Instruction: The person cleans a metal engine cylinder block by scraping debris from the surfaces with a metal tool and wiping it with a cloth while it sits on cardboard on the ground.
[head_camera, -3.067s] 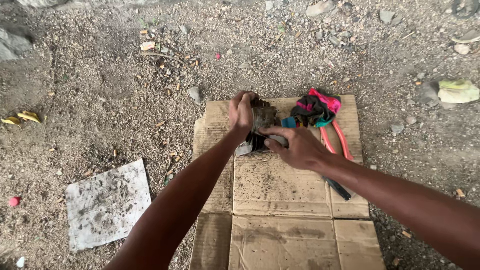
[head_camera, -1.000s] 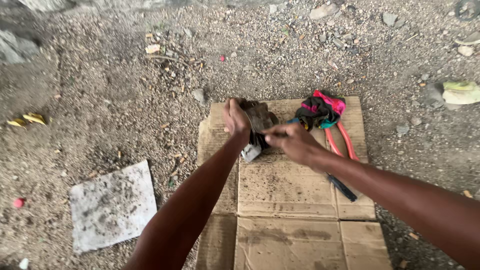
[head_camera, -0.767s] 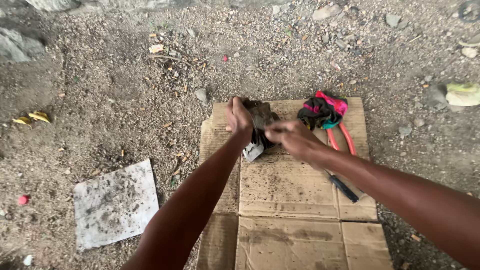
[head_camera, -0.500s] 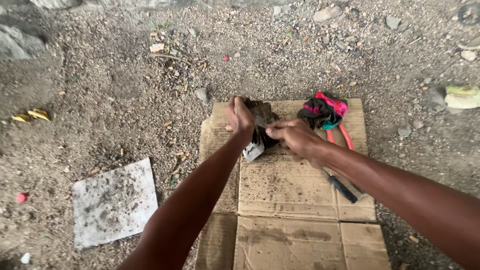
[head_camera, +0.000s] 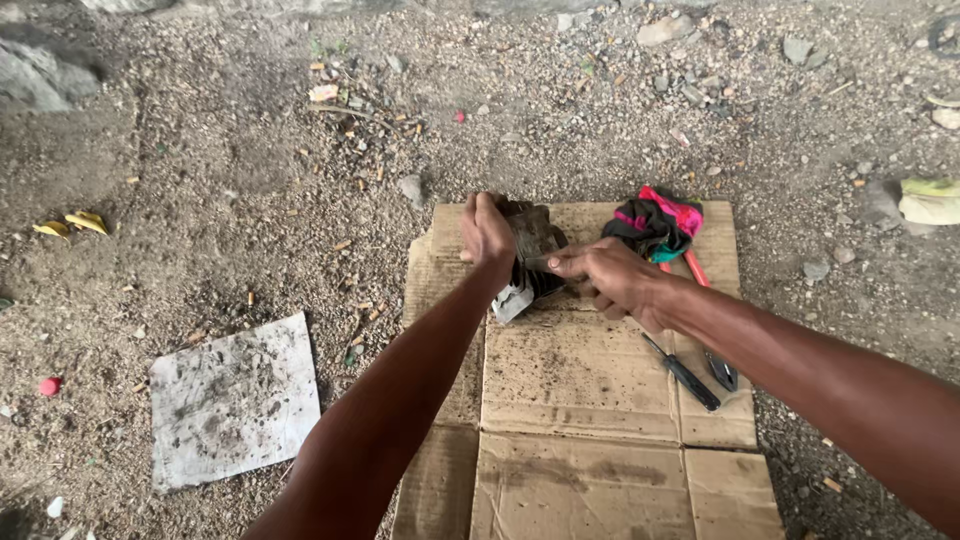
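A dark, grimy metal part (head_camera: 533, 250) stands on a flattened cardboard sheet (head_camera: 580, 400) laid on gravel. My left hand (head_camera: 486, 230) grips its left side and top. My right hand (head_camera: 610, 278) reaches in from the right, fingertips pinched against the part's right face; whether they hold a small tool is too small to tell. A pale piece (head_camera: 513, 300) juts from the part's lower left.
A pink, black and teal cloth (head_camera: 655, 222) lies beside orange-handled pliers (head_camera: 697, 270). A black-handled screwdriver (head_camera: 683, 373) rests on the cardboard's right side. A dirty grey sheet (head_camera: 232, 400) lies to the left. Stones and litter cover the ground.
Both hands have stayed on the metal part. My right hand has shifted slightly along its right side; the view has drifted a little.
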